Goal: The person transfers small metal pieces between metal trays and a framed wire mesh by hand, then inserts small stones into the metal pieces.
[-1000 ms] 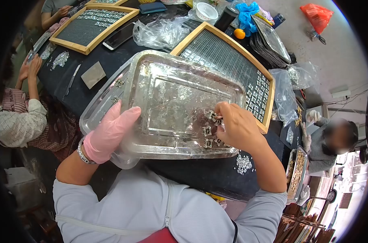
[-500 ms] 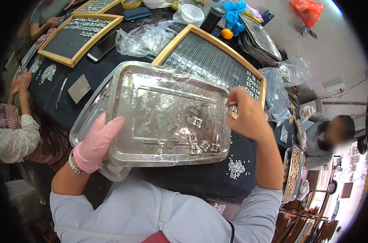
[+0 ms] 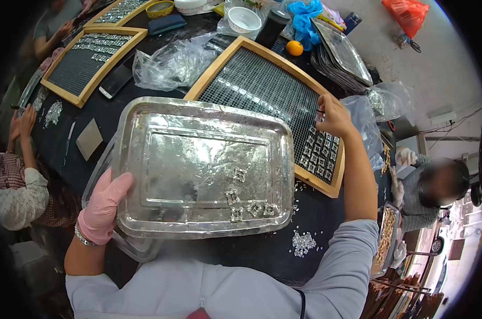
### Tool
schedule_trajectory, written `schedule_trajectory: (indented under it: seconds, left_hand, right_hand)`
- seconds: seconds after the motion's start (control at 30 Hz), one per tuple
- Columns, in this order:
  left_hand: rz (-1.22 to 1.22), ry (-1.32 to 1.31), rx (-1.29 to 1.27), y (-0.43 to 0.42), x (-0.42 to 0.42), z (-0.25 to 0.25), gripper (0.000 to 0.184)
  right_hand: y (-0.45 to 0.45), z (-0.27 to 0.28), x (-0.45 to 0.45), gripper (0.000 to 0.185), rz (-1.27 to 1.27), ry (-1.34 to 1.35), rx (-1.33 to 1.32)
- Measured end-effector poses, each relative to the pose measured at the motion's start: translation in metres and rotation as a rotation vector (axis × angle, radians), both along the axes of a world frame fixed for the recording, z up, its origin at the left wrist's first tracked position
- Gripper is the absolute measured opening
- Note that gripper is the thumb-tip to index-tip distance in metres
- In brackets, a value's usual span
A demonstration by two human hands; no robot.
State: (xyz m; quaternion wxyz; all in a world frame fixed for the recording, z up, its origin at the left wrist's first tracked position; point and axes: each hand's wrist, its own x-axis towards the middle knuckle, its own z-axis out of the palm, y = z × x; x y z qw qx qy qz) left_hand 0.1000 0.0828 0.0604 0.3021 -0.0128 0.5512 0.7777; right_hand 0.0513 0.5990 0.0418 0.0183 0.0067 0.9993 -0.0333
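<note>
My left hand (image 3: 104, 204), in a pink glove, grips the left edge of a shiny metal tray (image 3: 203, 218), thumb on top. Several small square metal pieces (image 3: 239, 174) lie loose toward the tray's lower right. A clear plastic tray (image 3: 140, 250) shows partly beneath it. My bare right hand (image 3: 334, 117) is over the right part of a wood-framed mesh screen (image 3: 257, 69), its fingertips pinched on a small square metal piece, mostly hidden. Right below those fingers, rows of similar square pieces (image 3: 319, 154) sit on the mesh.
Clear stones (image 3: 303, 243) are piled on the black table. A plastic bag (image 3: 172, 64), a phone (image 3: 116, 82), a grey square plate (image 3: 89, 139) and another framed screen (image 3: 73, 66) lie left. An orange (image 3: 294, 48) sits behind. A co-worker in stripes (image 3: 419, 183) is at right.
My right hand has moved from the metal tray's right edge up and right to the mesh screen. The metal tray has shifted left and lower in view, still in my left hand.
</note>
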Motion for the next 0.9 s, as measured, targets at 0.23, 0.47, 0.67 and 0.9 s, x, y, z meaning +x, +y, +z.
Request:
schedule_trajectory:
  seconds: [0.23, 0.47, 0.67, 0.9]
  left_hand:
    - [0.011, -0.008, -0.032, 0.005, -0.005, -0.002, 0.041]
    - [0.004, 0.006, -0.047, 0.002, -0.004, -0.002, 0.042]
    - [-0.007, 0.014, 0.011, 0.004, -0.002, -0.001, 0.041]
    - [-0.012, 0.003, 0.017, 0.003, -0.003, -0.001, 0.04]
  right_hand:
    - [0.008, -0.011, -0.003, 0.049, -0.001, -0.072, -0.083]
    - [0.019, -0.015, -0.002, 0.045, 0.051, -0.033, -0.121]
    - [0.016, -0.009, 0.002, 0.036, 0.038, 0.04, -0.219]
    - [0.039, -0.026, 0.0, 0.027, -0.073, 0.159, -0.605]
